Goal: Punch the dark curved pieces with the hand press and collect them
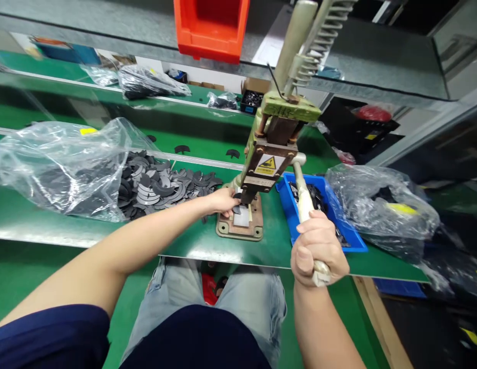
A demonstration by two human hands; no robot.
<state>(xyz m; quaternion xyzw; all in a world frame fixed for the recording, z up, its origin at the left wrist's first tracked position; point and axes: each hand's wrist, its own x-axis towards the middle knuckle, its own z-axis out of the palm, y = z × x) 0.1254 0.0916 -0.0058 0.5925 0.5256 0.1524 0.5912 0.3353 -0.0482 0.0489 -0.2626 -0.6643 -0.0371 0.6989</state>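
A green hand-lever press [269,154] stands on the bench, with a warning sticker on its front. My right hand [318,247] is wrapped round its pale lever handle [304,200], which slopes down toward me. At the press base [238,234], my left hand [224,201] pinches a dark curved plastic piece [237,209] just under the ram, over a light metal plate [242,217]. The fingertips are close to the ram, and part of the piece is hidden. A heap of similar dark curved pieces [161,184] lies beside my left hand, partly spilling from a clear bag [65,169].
On the right are a blue tray [349,241] of dark parts and a clear plastic bag [388,205]. An orange bin [211,31] sits on the shelf above. Two curved pieces [232,153] lie on the green strip behind the press. Bagged parts [149,82] rest farther back.
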